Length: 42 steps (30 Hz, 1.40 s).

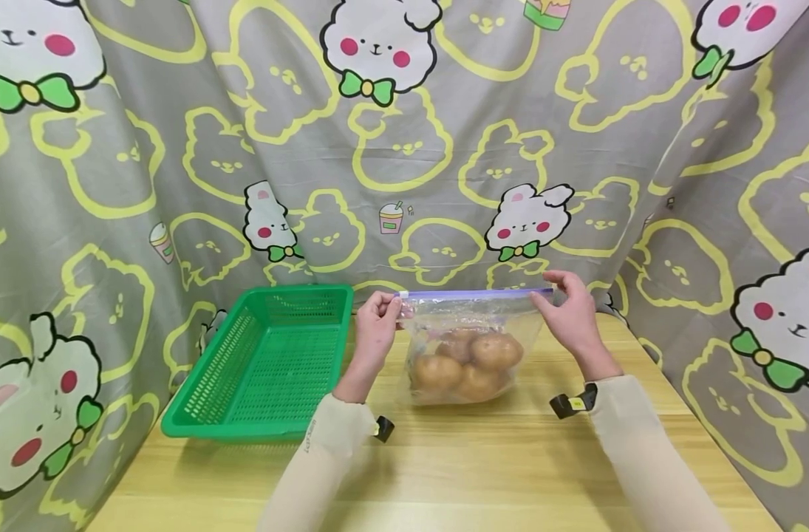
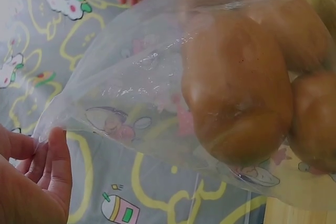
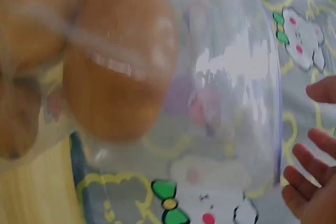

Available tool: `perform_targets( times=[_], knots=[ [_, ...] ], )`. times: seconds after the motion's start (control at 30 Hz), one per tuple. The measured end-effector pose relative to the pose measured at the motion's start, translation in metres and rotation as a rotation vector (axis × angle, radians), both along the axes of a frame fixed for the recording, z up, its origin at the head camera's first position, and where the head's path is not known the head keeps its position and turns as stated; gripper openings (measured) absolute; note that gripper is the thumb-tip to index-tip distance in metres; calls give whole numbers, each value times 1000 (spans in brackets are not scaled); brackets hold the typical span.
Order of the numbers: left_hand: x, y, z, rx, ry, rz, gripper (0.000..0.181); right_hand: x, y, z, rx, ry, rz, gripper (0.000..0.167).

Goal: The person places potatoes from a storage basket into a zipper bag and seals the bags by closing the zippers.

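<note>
A clear zip bag [image 1: 470, 310] with a purple strip along its top holds several brown potatoes [image 1: 496, 352]. It stands on the table, its top edge stretched level. My left hand [image 1: 376, 332] pinches the bag's upper left corner, beside a small white slider [image 1: 403, 295]. In the left wrist view, thumb and fingers meet on the plastic there. At the upper right corner is my right hand [image 1: 572, 314], thumb and fingers spread apart. The right wrist view shows its fingers [image 3: 307, 166] just beyond the purple edge, gripping nothing.
A green plastic basket [image 1: 258, 427] with slotted walls stands on the wooden table [image 1: 484, 473], left of the bag. Behind and at both sides hangs a grey curtain [image 1: 437, 199] with cartoon prints.
</note>
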<state>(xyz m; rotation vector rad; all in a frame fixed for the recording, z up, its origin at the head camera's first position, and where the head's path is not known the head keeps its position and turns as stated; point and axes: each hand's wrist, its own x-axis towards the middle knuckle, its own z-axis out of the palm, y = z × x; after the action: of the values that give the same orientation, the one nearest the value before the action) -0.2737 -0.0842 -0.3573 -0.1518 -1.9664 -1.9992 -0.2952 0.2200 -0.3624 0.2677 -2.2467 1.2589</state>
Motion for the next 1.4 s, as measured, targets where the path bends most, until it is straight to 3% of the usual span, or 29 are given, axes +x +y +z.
perform_targets(
  times=[0.13, 0.2, 0.27, 0.37, 0.6, 0.83, 1.1, 1.4],
  knots=[
    [4, 2, 3, -5, 14, 15, 11, 5, -20, 6, 110, 168, 70, 39],
    [1, 2, -2, 1, 28, 21, 11, 6, -31, 9, 164, 237, 111, 38],
    [-5, 2, -8, -3, 34, 30, 10, 6, -42, 12, 199, 279, 156, 37],
    [-5, 2, -9, -13, 40, 41, 9, 4, -57, 16, 247, 306, 207, 35],
    [-3, 2, -8, 0, 50, 44, 12, 2, -92, 26, 308, 252, 312, 24],
    [6, 4, 0, -22, 40, 47, 16, -2, -121, 32, 383, 182, 406, 18],
    [0, 4, -8, 17, 71, 23, 17, -8, -143, 34, 422, 128, 451, 15],
    [0, 3, -11, -57, 140, 55, 14, -11, -153, 36, 446, 56, 506, 13]
  ],
)
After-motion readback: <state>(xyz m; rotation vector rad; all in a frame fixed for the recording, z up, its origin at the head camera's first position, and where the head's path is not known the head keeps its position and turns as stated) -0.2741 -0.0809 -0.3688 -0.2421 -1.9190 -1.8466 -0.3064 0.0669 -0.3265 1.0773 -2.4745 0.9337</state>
